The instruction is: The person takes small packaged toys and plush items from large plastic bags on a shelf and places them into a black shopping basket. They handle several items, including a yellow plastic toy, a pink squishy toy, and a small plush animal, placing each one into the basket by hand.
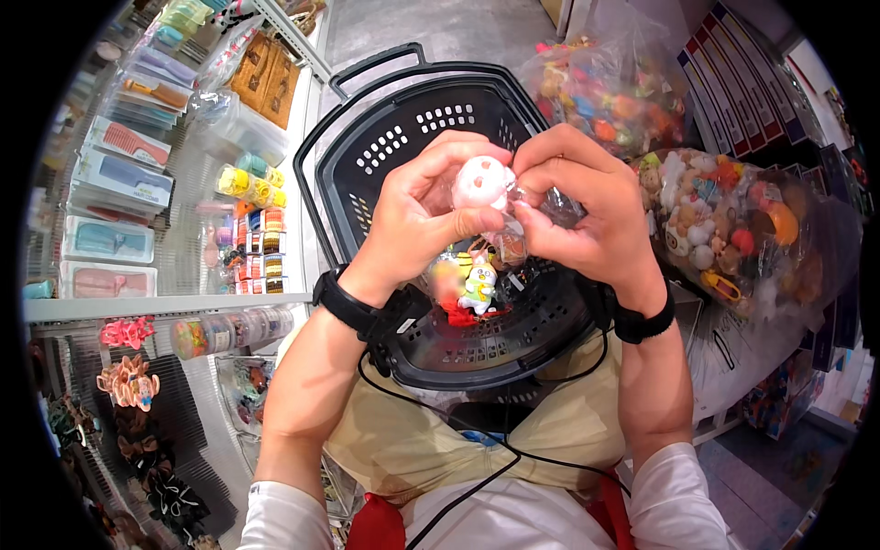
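Observation:
A small white-and-pink figurine [479, 184] is gripped between the thumb and fingers of my left hand [426, 199]. My right hand [584, 192] pinches clear plastic wrap [560, 203] beside it; whether the wrap still encloses the figurine is hard to tell. Both hands are above a black plastic shopping basket [405, 96] standing before my knees. Inside the basket lie several small figures, among them a white bird-like figure [479, 285] with a green outfit and a red piece [457, 314]. My hands partly hide the basket's middle.
At left, shelves hold packaged hair combs [130, 180], hair ties [265, 240] and claw clips [128, 385]. Clear bags of small toys stand at right, one nearer [701, 227] and one farther [605, 96]. Black cables [481, 474] run across my lap.

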`<state>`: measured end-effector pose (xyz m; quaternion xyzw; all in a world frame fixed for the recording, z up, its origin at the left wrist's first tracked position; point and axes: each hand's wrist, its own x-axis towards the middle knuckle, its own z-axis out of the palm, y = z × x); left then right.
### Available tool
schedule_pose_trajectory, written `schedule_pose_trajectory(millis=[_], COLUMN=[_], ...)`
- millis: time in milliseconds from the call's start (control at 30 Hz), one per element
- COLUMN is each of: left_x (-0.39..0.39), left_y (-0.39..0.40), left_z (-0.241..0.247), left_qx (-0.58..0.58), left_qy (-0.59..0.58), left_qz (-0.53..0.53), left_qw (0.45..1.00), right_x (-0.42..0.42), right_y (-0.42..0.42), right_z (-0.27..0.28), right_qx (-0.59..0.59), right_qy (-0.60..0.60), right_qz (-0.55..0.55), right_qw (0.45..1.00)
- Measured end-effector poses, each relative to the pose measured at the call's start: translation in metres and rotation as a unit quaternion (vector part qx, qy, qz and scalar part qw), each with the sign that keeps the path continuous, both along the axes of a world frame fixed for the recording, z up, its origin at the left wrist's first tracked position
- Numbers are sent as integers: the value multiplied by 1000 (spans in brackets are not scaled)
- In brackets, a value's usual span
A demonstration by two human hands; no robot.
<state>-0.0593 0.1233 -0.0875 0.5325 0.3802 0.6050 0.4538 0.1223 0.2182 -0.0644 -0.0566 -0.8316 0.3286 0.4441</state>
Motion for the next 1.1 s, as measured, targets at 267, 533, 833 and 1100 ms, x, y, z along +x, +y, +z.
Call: schedule_pose_trajectory(millis=[267,533,833,1100], left_x=[2,0,-5,-7], left_y=[-1,1,-1,1], left_z=[2,3,1,-1], left_qx=[17,8,-28,31], left_qy=[17,4,16,33], left_qz=[-14,-13,-2,-2], left_qw=[1000,1000,999,999], right_x=[5,2,0,0], right_y=[-4,-3,-3,-2], right_z=[3,-2,-7,-8], right_qx=[-15,-31,-45,-43], right_qy=[0,-8,-19,-28], right_qz=[4,-5,-4,-18], right_qw=[1000,999,999,999])
